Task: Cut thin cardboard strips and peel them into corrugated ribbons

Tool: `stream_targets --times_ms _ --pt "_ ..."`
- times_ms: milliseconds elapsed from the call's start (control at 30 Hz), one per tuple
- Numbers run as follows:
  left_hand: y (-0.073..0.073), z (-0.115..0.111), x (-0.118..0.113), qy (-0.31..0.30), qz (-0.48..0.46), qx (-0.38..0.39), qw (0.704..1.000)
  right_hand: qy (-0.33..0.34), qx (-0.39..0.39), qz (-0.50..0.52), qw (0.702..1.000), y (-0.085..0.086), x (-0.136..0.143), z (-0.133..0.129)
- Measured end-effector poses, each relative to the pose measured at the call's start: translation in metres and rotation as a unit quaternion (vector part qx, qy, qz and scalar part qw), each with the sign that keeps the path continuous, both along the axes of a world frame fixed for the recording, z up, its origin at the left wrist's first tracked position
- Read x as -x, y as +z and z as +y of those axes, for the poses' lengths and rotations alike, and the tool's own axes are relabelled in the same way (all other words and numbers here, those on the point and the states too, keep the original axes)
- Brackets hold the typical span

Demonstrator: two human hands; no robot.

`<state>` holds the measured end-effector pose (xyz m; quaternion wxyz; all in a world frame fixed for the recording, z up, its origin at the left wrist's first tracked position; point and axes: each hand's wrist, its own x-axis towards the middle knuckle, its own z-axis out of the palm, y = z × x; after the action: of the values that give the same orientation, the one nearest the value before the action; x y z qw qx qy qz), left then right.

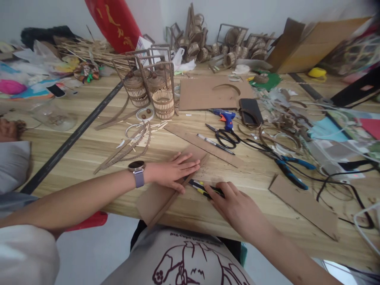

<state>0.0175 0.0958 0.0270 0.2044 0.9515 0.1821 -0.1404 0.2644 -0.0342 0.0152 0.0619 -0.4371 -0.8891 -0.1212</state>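
Observation:
My left hand (178, 170) lies flat with fingers stretched over a piece of brown cardboard (151, 202) at the table's front edge. A narrow cardboard strip runs along the right edge of that piece, under my thumb and fingertips. My right hand (230, 202) is wrapped round a black and yellow utility knife (202, 188), whose front end points left and touches or nearly touches the strip's edge; its blade tip is hard to make out. Beyond my hands lie a long cardboard strip (219, 152), a pen (216, 143) and black-handled scissors (227, 137).
A blue glue gun (225, 118) and a dark phone (251, 111) lie farther back by a cardboard sheet (204, 95). Small wooden buckets (163, 103) stand back left. Blue-handled pliers (292, 170), cables and another cardboard piece (304, 208) lie right. Another person's hand (8, 130) is far left.

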Motion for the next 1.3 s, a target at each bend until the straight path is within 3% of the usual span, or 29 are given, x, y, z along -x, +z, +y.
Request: stream_targets --times_ms 300,500,633,767,1300 --pt "-0.018 -0.009 0.018 -0.01 -0.135 -0.085 0.987 -0.004 -0.015 0.014 1.0 -0.001 0.001 -0.001" --pt "-0.021 -0.021 0.031 0.058 -0.215 -0.152 0.963 -0.003 -0.041 0.028 0.999 -0.003 0.004 0.018" --pt "-0.016 -0.012 0.028 0.123 -0.161 -0.126 0.971 -0.001 -0.006 0.022 1.0 -0.005 0.0 0.047" --pt "-0.008 -0.002 0.029 0.102 -0.046 -0.057 0.992 0.023 0.052 0.021 0.998 -0.006 -0.003 0.067" --pt "-0.004 -0.002 0.028 0.095 -0.02 -0.026 0.995 0.045 0.029 -0.015 0.998 0.002 0.006 0.063"
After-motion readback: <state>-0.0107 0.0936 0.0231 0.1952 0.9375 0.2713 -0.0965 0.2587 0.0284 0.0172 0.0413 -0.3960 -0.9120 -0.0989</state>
